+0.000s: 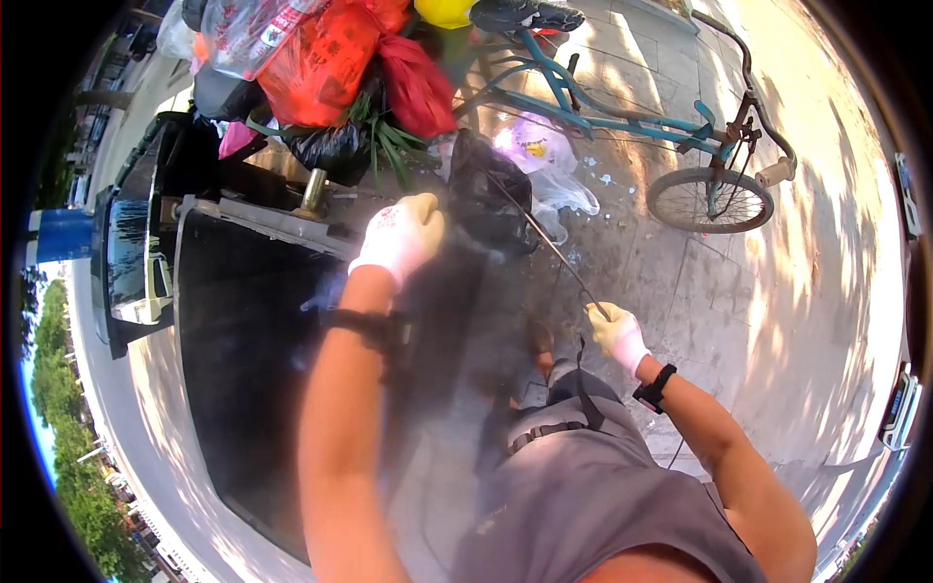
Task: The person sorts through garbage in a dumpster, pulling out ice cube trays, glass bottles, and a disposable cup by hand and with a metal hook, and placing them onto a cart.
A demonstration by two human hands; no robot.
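My left hand point(403, 233), in a white and yellow glove, is raised in front of a dark bin or cart point(262, 360), its fingers curled; what it holds, if anything, is hidden. My right hand point(616, 333), gloved the same way, is closed on the lower end of a thin metal rod point(552, 248). The rod slants up to a black plastic bag point(486, 199), which lies between my hands and the bicycle. Beside that bag is a translucent white and purple bag point(544, 160).
Red bags point(321, 73) and other full bags are heaped at the top, with green leaves point(389, 146) sticking out. A blue bicycle point(622, 121) stands at the upper right on paving point(700, 321). Small white scraps lie near it. A metal cylinder point(313, 190) sits by the bin's edge.
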